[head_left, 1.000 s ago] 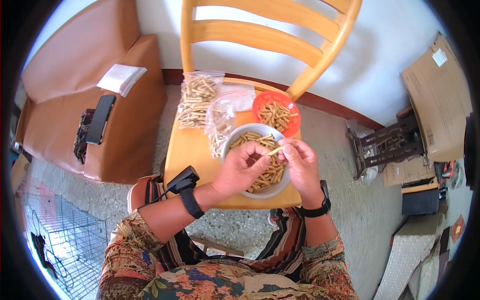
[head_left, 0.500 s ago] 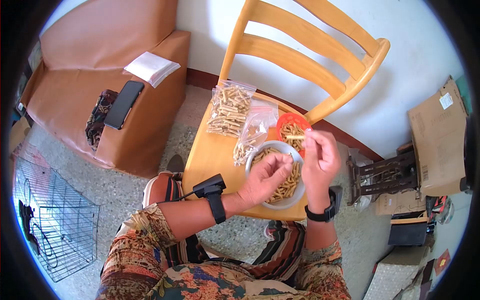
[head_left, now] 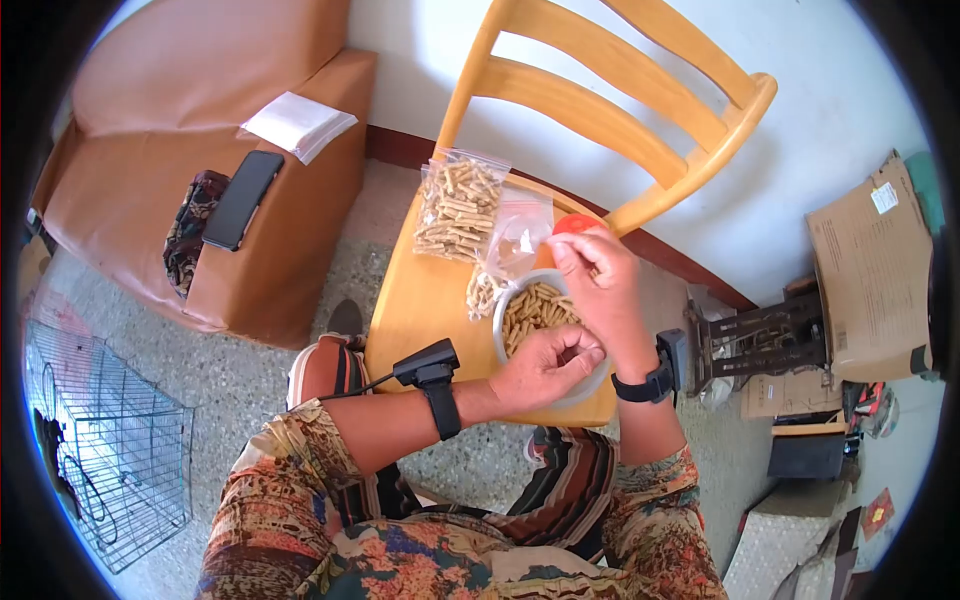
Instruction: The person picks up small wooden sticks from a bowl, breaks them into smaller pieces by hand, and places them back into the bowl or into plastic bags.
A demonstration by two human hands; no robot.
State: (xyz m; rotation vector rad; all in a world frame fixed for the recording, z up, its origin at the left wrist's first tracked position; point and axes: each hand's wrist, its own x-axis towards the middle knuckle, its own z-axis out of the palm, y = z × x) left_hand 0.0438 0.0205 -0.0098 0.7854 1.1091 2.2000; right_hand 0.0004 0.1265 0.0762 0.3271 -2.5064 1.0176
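Note:
A pale round bowl (head_left: pixel 502 318) holds many short tan stick-like pieces (head_left: pixel 540 312). My left hand (head_left: pixel 540 372) is over the bowl's near side, thumb and fingers pressed together; what they hold, if anything, is hidden. Just above and to the right, my right hand (head_left: pixel 603 285) reaches over the red basket (head_left: pixel 576 224) with its fingers curled together, covering most of it. I cannot make out anything in those fingers. Left of the bowl lie a full clear bag of tan pieces (head_left: pixel 460 208) and a smaller clear bag (head_left: pixel 519 245) beside some paler pieces (head_left: pixel 483 295).
Everything stands on a wooden chair seat (head_left: pixel 405 325) in front of me. A brown sofa (head_left: pixel 290 240) on the left bears a phone (head_left: pixel 243 200) and a white packet (head_left: pixel 300 124). A wire cage (head_left: pixel 120 440) is at lower left, cardboard (head_left: pixel 870 280) at right.
My right hand has tilted and moved down toward the red basket; the tan stick seen in its fingers earlier no longer shows. My left hand has shifted slightly down and right.

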